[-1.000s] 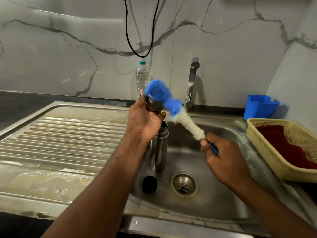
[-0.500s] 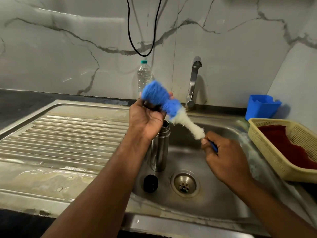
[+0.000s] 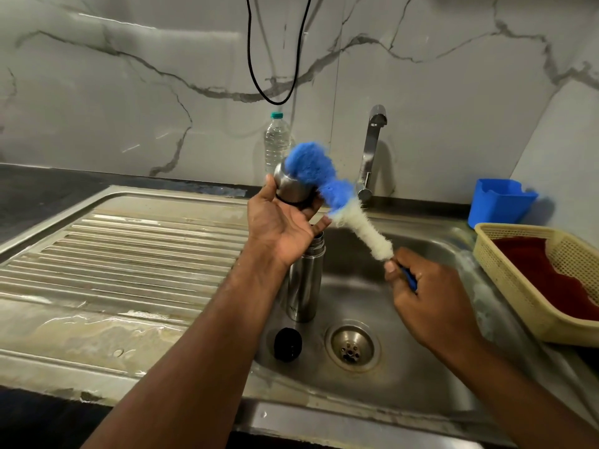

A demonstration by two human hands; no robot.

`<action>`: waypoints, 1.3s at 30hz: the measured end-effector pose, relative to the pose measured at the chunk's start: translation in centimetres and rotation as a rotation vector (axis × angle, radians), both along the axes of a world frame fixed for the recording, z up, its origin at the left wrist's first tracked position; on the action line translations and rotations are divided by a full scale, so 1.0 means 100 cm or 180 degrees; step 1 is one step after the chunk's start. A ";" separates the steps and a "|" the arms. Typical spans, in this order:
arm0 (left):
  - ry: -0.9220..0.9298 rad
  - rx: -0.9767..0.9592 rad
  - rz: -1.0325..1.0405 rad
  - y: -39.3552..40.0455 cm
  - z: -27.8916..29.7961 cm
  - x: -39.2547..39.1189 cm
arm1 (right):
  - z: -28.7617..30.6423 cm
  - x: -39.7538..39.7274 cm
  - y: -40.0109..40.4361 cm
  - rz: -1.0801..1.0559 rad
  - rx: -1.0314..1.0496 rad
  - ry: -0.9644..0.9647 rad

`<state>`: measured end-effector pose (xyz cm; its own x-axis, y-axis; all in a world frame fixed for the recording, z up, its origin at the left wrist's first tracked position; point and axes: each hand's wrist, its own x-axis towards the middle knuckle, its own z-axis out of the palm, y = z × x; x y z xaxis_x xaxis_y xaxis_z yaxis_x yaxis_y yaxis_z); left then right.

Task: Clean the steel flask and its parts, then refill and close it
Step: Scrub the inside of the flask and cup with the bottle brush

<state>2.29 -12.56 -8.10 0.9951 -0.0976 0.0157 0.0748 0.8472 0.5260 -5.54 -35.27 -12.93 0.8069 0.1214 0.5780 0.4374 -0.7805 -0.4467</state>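
Observation:
My left hand [image 3: 281, 225] holds the steel flask cap [image 3: 289, 187] up above the sink, tilted on its side. My right hand [image 3: 426, 301] grips the blue handle of a bottle brush [image 3: 337, 197]; its blue fluffy head presses against the cap, and the white bristles run down towards my fingers. The open steel flask body [image 3: 304, 283] stands upright in the sink basin [image 3: 402, 384], partly hidden by my left wrist. A black stopper [image 3: 287, 344] lies on the basin floor in front of the flask, left of the drain [image 3: 351, 346].
A ribbed steel draining board [image 3: 123, 254] lies to the left. The tap [image 3: 372, 150] and a clear plastic water bottle [image 3: 276, 140] stand at the back. A blue tub [image 3: 500, 202] and a yellow basket with a red cloth [image 3: 531, 286] sit at the right.
My left hand has turned and opened at the palm, so the steel cap now shows. The brush head has shifted a little against the cap. The flask and stopper have not moved.

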 end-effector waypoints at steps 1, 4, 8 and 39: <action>-0.0033 -0.0069 -0.0041 0.000 0.000 -0.001 | 0.001 -0.001 0.001 0.0004 -0.0111 -0.0034; -0.0004 0.0017 -0.0025 -0.004 0.002 -0.006 | 0.000 -0.001 0.001 -0.0127 -0.0172 -0.0012; -0.0006 0.0075 -0.0035 -0.005 0.000 -0.007 | 0.001 -0.002 0.002 -0.0078 -0.0207 -0.0087; -0.0302 0.0196 0.0246 0.002 -0.005 -0.006 | 0.002 -0.001 0.001 0.0099 0.0389 0.0247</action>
